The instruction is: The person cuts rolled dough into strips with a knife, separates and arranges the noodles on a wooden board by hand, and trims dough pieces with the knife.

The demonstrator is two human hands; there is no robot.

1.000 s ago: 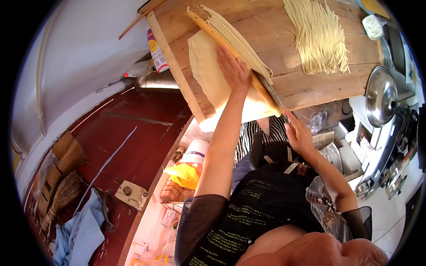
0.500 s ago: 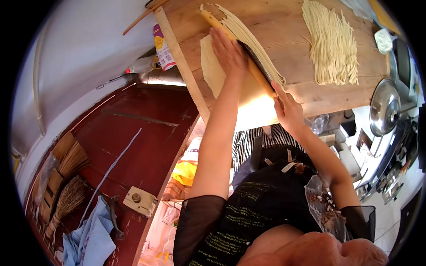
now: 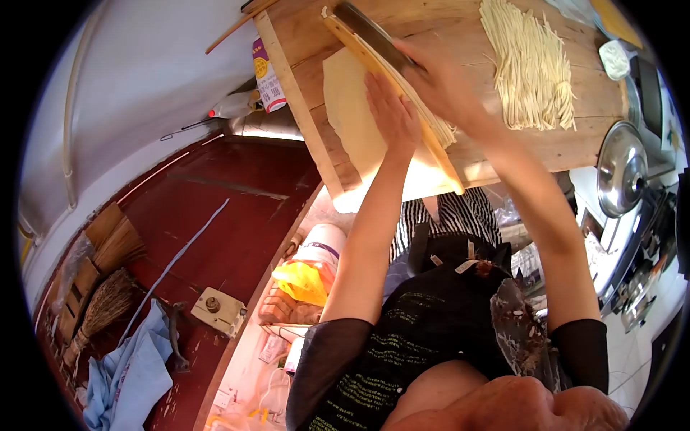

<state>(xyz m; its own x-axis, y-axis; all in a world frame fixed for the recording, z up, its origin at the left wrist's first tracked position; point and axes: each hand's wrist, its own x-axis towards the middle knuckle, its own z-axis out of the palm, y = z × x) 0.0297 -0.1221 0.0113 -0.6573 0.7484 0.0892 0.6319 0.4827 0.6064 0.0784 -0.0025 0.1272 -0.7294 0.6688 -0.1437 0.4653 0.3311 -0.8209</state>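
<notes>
As the rolling pin [image 3: 435,153] slants upper-left, knife [image 3: 370,34] alongside, roughly parallel

Your knife [image 3: 370,32] looked like dull metal, your rolling pin [image 3: 440,153] smooth wood, your dough sheet [image 3: 345,93] smooth and matt. You had a table [image 3: 445,25] of wooden planks, a glossy metal lid [image 3: 619,161], a rough straw broom [image 3: 108,307] and a matt cloth rag [image 3: 136,370].

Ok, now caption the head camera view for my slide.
Left hand at a wooden rod over a dough sheet, right hand holding a knife, noodles nearby.
</notes>
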